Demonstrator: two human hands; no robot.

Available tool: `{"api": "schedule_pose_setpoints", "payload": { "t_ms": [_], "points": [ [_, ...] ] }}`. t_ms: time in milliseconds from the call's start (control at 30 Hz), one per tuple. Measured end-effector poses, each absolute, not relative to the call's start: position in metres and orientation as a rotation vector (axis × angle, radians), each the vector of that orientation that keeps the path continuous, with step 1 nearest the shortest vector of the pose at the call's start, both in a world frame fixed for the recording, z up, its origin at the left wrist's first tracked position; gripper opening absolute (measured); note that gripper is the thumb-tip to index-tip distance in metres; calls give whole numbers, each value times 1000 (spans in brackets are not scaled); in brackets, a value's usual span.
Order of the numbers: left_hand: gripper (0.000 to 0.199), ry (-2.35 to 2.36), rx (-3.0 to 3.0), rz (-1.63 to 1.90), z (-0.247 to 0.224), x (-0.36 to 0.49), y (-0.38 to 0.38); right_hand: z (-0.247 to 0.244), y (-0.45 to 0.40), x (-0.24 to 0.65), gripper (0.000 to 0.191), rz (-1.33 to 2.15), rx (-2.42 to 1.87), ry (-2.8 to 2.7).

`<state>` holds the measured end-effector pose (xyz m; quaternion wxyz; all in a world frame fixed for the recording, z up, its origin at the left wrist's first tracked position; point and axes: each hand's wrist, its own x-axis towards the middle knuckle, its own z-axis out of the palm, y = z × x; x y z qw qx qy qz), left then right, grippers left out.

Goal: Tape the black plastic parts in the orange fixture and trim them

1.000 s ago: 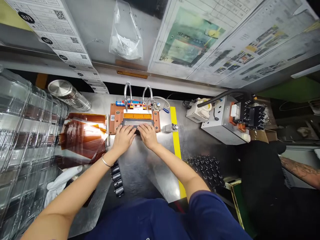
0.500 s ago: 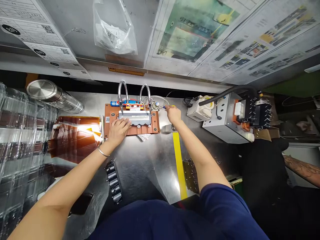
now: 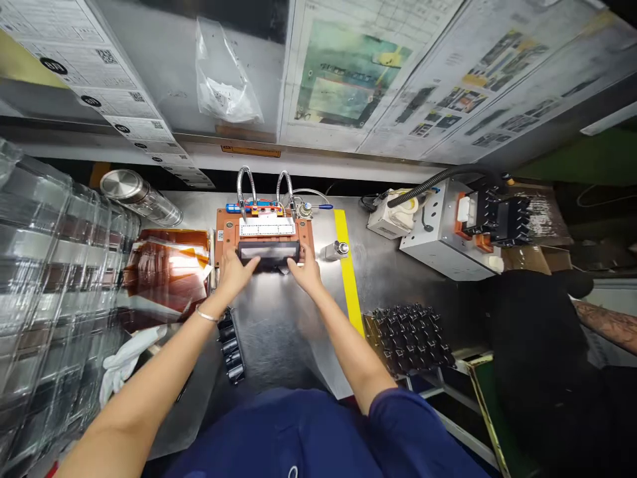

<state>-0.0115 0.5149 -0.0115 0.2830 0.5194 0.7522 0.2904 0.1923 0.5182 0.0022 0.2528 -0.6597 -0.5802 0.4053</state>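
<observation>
Head view: dark part (image 3: pixel 269 253) sits level at the front edge of the brown fixture (image 3: pixel 221 229), just in front of the white perforated plate (image 3: pixel 267 227). Left hand (image 3: pixel 233 273) and right hand (image 3: pixel 306 271) grasp it, one per end: thumbs over the near edge, other fingers around the ends. Two-end grip likely for squareness, since the part is long and one hand could let it tilt. Can't tell if it bears on the fixture or is just clear; hands hide the ends.

Two metal hoses (image 3: pixel 245 178) arch over the rear of the fixture, presumably to leave the front open for hands. Blue-handled lever (image 3: pixel 325 206) sticks out right, probably for easy reach. Small bottle (image 3: pixel 337 249) is beside the yellow tape (image 3: pixel 351 292), off the fixture but close. Black ribbed strip (image 3: pixel 231 348) lies on the table (image 3: pixel 269 332) near the left forearm, apart from the fixture; black part array (image 3: pixel 413 338) is beyond the tape, likely to separate stock from the work spot.
</observation>
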Motion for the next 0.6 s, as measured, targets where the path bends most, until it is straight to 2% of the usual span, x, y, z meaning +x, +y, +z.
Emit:
{"api": "schedule_pose_setpoints", "payload": {
  "t_ms": [67, 200, 300, 367, 433, 533, 600],
  "points": [
    [64, 1980, 1460, 945, -3, -9, 471, 10, 487, 200, 64, 1146, -1726, -1446],
    [44, 1745, 1951, 1296, 26, -9, 395, 34, 444, 211, 42, 1106, -1574, -1468],
    [44, 1523, 2230, 1484, 47, -15, 368, 56, 418, 196, 35, 1144, -1675, -1590],
    [43, 1485, 2326, 1488, 54, -21, 359, 72, 396, 174, 30, 1252, -1675, -1710],
    [38, 1511, 2393, 1369, 60, -29, 350, 88, 371, 151, 29, 1501, -1458, -1841],
    [34, 1613, 2408, 1156, 82, -50, 332, 108, 344, 131, 46, 2103, -840, -1758],
    [34, 1721, 2391, 1104, 116, -74, 317, 112, 344, 130, 54, 2337, -598, -1548]
  ]
}}
